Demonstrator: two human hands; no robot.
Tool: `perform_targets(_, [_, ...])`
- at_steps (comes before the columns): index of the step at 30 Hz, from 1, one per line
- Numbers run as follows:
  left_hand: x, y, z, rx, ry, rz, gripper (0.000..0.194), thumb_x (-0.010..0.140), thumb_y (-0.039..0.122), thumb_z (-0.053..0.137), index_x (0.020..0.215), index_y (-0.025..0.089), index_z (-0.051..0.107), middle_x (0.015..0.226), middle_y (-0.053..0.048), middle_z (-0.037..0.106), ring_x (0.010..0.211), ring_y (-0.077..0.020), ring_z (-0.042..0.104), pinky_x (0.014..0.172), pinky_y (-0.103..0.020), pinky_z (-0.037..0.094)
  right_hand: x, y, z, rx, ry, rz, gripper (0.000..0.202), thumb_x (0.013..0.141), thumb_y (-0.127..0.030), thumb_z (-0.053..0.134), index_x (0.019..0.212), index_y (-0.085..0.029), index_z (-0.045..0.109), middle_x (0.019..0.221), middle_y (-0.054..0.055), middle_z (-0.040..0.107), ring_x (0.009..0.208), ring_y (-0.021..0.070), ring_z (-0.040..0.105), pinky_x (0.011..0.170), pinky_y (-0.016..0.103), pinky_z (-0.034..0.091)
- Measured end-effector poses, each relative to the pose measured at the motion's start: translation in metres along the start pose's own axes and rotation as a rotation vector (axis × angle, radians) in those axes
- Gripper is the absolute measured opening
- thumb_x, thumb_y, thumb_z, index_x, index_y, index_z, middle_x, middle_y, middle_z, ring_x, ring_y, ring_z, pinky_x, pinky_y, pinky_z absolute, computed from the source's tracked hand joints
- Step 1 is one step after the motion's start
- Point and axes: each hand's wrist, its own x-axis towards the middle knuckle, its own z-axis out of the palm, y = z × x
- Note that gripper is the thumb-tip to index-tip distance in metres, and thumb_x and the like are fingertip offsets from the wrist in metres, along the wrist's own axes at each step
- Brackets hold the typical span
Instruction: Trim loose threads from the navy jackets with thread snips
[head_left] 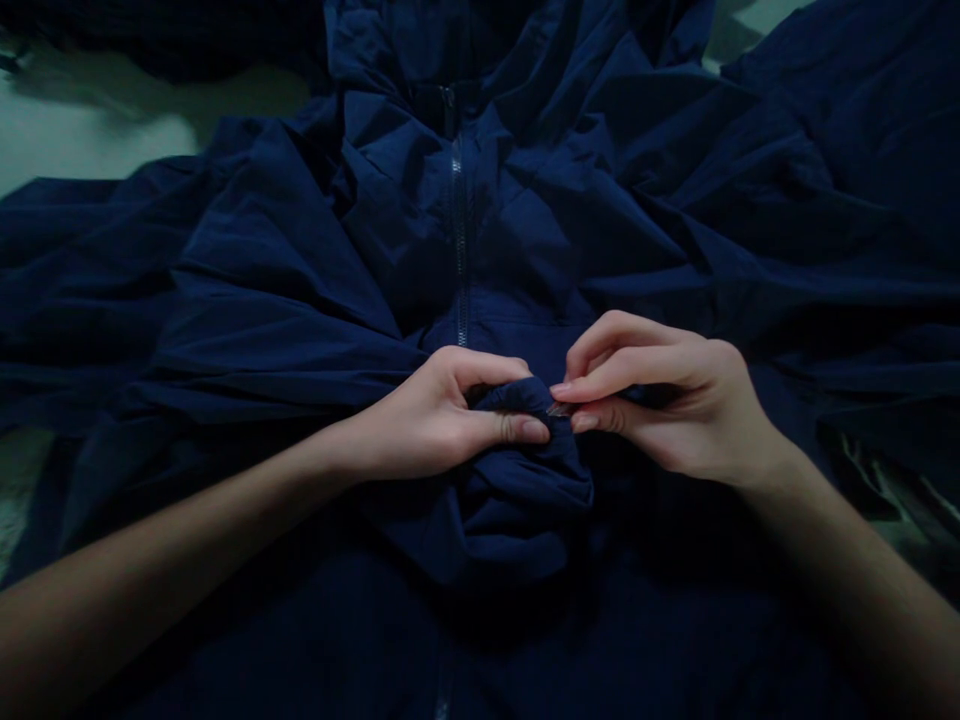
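Note:
A navy blue jacket with a front zipper lies spread before me, its fabric creased. My left hand is closed on a bunched fold of the jacket, thumb on the near side and index finger behind. Just right of it, my right hand pinches a small, shiny, pointed piece between thumb and fingertips. That piece touches the edge of the gathered fold; its kind is too small to make out. The fold's inner side is hidden by my left fingers.
More dark blue fabric lies at the upper right. A dark heap sits at the upper left on a pale surface. Below my hands a second zipper stretch shows faintly. The lighting is dim.

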Motion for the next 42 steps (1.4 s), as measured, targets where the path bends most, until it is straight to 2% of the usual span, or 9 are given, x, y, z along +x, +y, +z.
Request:
perform_targets(7, [0.001, -0.001, 0.000, 0.041, -0.011, 0.044, 0.017, 0.086, 0.013, 0.081, 0.072, 0.014, 0.072, 0.075, 0.003, 0.064, 0.072, -0.0096, 0.057, 0.071, -0.019, 0.049, -0.001, -0.002, 0.004, 0.117, 0.281, 0.150, 0.014, 0.095, -0.024, 0.078, 0.109, -0.024, 0.077, 0.105, 0.004, 0.070, 0.084, 0.0147, 0.065, 0.073, 0.028, 0.057])
perform_targets(13, [-0.001, 0.005, -0.001, 0.185, -0.004, 0.031, 0.013, 0.087, 0.025, 0.085, 0.093, 0.015, 0.080, 0.102, -0.002, 0.076, 0.100, -0.0186, 0.070, 0.094, -0.026, 0.054, -0.004, -0.008, 0.017, 0.074, 0.057, 0.162, 0.022, 0.094, -0.023, 0.078, 0.113, -0.019, 0.067, 0.114, 0.007, 0.071, 0.101, 0.0182, 0.068, 0.083, 0.028, 0.055])
perform_targets(20, [-0.013, 0.031, 0.004, 0.568, -0.105, -0.006, 0.026, 0.093, 0.037, 0.077, 0.109, 0.016, 0.079, 0.105, -0.002, 0.078, 0.096, -0.0195, 0.072, 0.085, -0.025, 0.054, -0.002, -0.020, 0.014, 0.046, -0.086, 0.257, 0.023, 0.089, -0.013, 0.076, 0.108, -0.016, 0.063, 0.095, 0.002, 0.069, 0.078, 0.0114, 0.064, 0.070, 0.022, 0.053])
perform_targets(24, [-0.020, 0.046, 0.003, 0.688, -0.079, 0.021, 0.032, 0.092, 0.043, 0.076, 0.110, 0.016, 0.076, 0.098, -0.002, 0.078, 0.084, -0.0170, 0.071, 0.073, -0.024, 0.051, -0.004, -0.026, 0.011, 0.255, -0.011, 0.224, 0.014, 0.094, -0.015, 0.073, 0.104, -0.019, 0.063, 0.088, 0.000, 0.067, 0.073, 0.0099, 0.060, 0.065, 0.020, 0.049])
perform_targets(30, [-0.027, 0.065, -0.017, 0.718, -0.196, 0.234, 0.019, 0.099, 0.026, 0.069, 0.116, 0.019, 0.074, 0.112, -0.002, 0.079, 0.100, -0.0151, 0.072, 0.088, -0.021, 0.051, -0.004, -0.028, -0.004, 0.646, 0.012, 0.239, 0.020, 0.092, -0.026, 0.080, 0.100, -0.022, 0.062, 0.078, -0.001, 0.061, 0.063, 0.0113, 0.052, 0.056, 0.022, 0.041])
perform_targets(32, [-0.030, 0.069, -0.017, 0.780, -0.162, 0.251, 0.015, 0.097, 0.024, 0.071, 0.111, 0.018, 0.074, 0.104, -0.001, 0.079, 0.090, -0.0134, 0.072, 0.082, -0.020, 0.051, -0.005, -0.030, -0.009, 0.588, 0.002, 0.250, 0.020, 0.092, -0.030, 0.081, 0.102, -0.022, 0.064, 0.081, 0.001, 0.063, 0.067, 0.0127, 0.056, 0.057, 0.023, 0.044])
perform_targets(36, [-0.033, 0.068, -0.005, 0.832, -0.073, 0.242, 0.009, 0.091, 0.020, 0.072, 0.100, 0.019, 0.070, 0.086, 0.003, 0.074, 0.070, -0.0100, 0.065, 0.064, -0.020, 0.047, -0.003, -0.041, -0.008, 0.190, -0.063, 0.297, 0.015, 0.100, -0.032, 0.071, 0.111, -0.022, 0.072, 0.086, 0.003, 0.066, 0.072, 0.0135, 0.060, 0.062, 0.023, 0.048])
perform_targets(39, [-0.032, 0.064, 0.003, 0.779, 0.010, 0.277, 0.015, 0.085, 0.014, 0.071, 0.097, 0.019, 0.064, 0.083, 0.004, 0.069, 0.069, -0.0091, 0.062, 0.061, -0.021, 0.044, 0.001, -0.048, 0.004, 0.038, -0.064, 0.206, 0.013, 0.094, -0.032, 0.079, 0.098, -0.020, 0.073, 0.080, 0.000, 0.062, 0.067, 0.0115, 0.056, 0.060, 0.023, 0.046])
perform_targets(42, [-0.031, 0.061, 0.003, 0.718, 0.025, 0.304, 0.014, 0.087, 0.016, 0.071, 0.096, 0.019, 0.060, 0.087, 0.003, 0.067, 0.074, -0.0099, 0.062, 0.066, -0.021, 0.047, 0.002, -0.048, 0.012, 0.049, -0.023, 0.115, 0.018, 0.090, -0.028, 0.083, 0.083, -0.018, 0.070, 0.095, 0.004, 0.066, 0.082, 0.0151, 0.062, 0.070, 0.026, 0.051])
